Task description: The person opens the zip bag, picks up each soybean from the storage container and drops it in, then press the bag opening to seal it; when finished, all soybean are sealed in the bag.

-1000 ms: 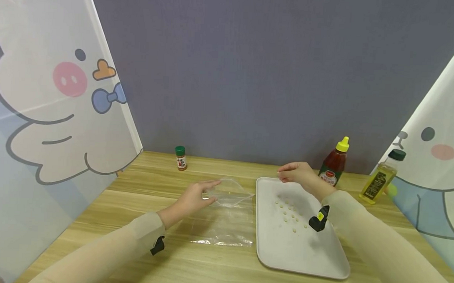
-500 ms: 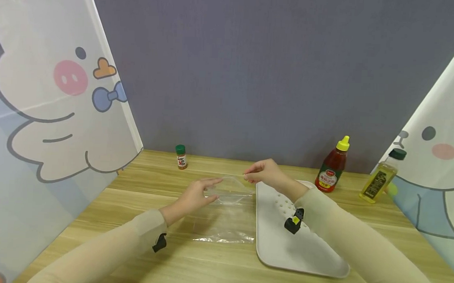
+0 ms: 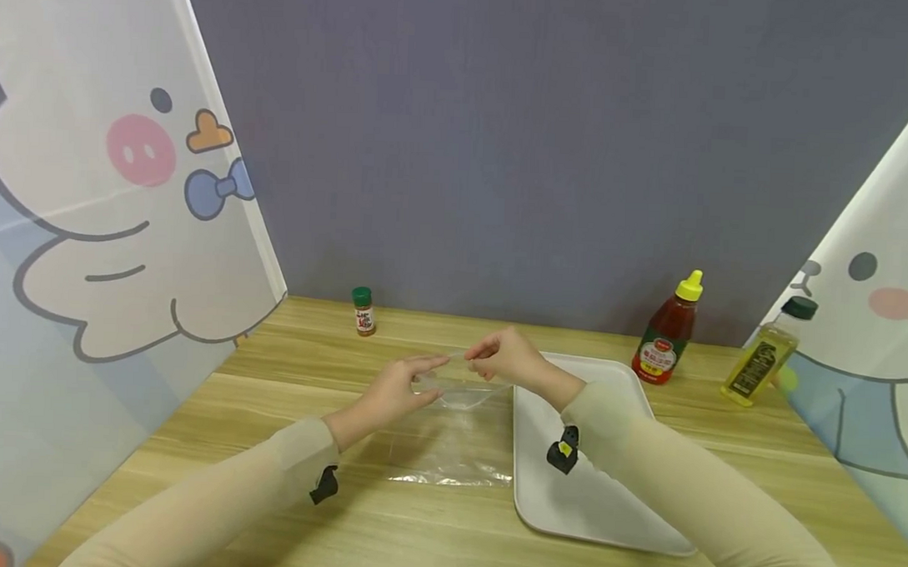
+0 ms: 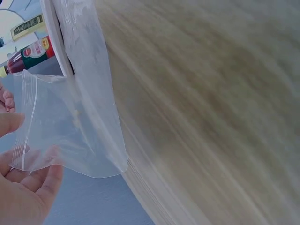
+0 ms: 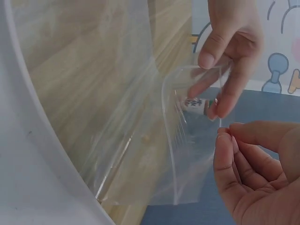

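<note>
My left hand (image 3: 390, 398) holds the left side of a clear zip bag (image 3: 448, 458), thumb and fingers spread apart at its mouth. Through the plastic in the left wrist view, the fingertips (image 4: 52, 153) show behind the bag's zip strip. Just above the gaping mouth is my right hand (image 3: 515, 361), its thumb and forefinger pinched together on a tiny pale bean that barely shows. In the right wrist view those fingertips (image 5: 225, 133) sit right at the bag's edge. A small pale speck (image 4: 76, 113) shows inside the bag. The bag's lower part lies on the table.
A white tray (image 3: 559, 504) stands right of the bag, partly under my right forearm, which hides its beans. Behind it stand a red sauce bottle (image 3: 662, 341) and a yellow oil bottle (image 3: 759, 357). A green-capped spice jar (image 3: 364, 312) is at the back left.
My right hand has moved left from over the tray to the bag's mouth, fingertips still pinched. Its forearm now covers the beans on the tray. My left hand keeps its hold on the bag.
</note>
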`<state>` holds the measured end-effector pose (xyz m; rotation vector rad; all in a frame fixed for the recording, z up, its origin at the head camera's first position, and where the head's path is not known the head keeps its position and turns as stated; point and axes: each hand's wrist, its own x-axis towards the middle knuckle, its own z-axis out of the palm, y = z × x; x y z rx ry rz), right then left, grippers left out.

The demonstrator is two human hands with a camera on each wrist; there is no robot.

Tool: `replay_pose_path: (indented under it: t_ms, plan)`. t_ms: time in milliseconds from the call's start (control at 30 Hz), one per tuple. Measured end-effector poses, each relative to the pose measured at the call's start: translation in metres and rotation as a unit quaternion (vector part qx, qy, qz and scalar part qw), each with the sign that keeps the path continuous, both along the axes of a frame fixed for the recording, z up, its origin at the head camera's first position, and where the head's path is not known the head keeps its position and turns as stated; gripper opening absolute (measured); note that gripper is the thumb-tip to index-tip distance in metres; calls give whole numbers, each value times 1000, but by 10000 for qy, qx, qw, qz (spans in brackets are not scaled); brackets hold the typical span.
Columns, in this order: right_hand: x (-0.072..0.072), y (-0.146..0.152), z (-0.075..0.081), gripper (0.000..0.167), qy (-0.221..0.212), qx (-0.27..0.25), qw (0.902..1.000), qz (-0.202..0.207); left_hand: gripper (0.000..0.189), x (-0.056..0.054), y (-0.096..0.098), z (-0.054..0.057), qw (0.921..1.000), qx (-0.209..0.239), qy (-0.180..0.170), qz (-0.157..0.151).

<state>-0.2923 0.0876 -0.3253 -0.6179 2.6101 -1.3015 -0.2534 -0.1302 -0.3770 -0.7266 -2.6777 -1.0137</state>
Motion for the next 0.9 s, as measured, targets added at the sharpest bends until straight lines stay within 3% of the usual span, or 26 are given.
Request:
replay_pose_path:
  t_ms: [500,900]
  plan:
    - [-9,54,11,19,94,-224,9992,-323,53,1,-7,0,9998,-114,115,-91]
    - [-20,112,-12,22,-66,271,9957,-881,53,0,-13,4,9994,-300,-15,-155]
